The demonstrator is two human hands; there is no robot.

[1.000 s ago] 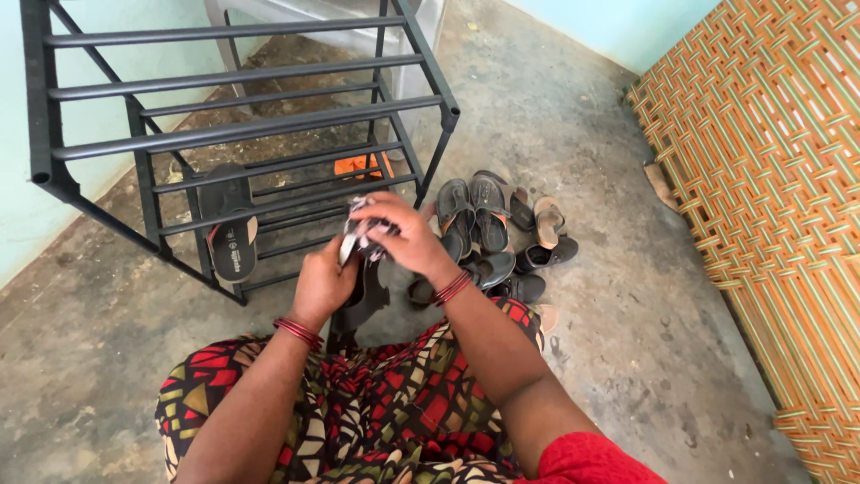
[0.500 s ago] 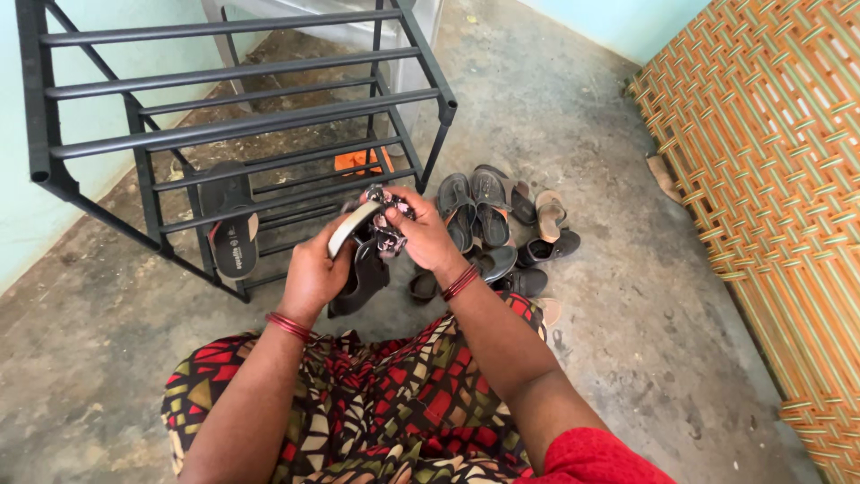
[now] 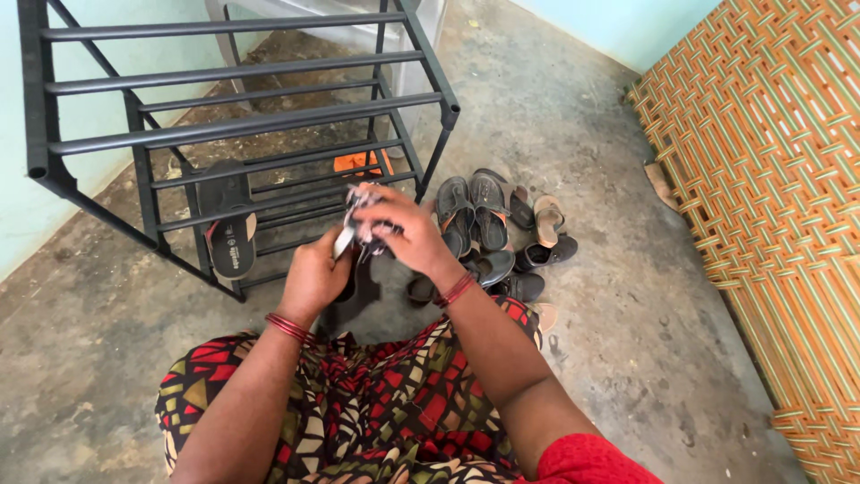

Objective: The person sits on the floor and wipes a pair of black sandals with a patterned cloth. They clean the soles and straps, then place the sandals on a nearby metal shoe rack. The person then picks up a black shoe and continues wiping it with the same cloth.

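A dark sandal (image 3: 358,282) is gripped at its edge by the left hand (image 3: 313,278) and held up off the concrete floor (image 3: 627,341), in front of the black shoe rack (image 3: 224,116), apparently so its upper can be reached. The right hand (image 3: 403,235) is closed over a crumpled patterned cloth (image 3: 361,204), which is pressed against the sandal's top. A black slipper (image 3: 227,224) is laid on the rack's low bars, and a heap of sandals (image 3: 497,233) is left just beside the rack, near the hands. A woven cot (image 3: 779,179) is stood well apart.
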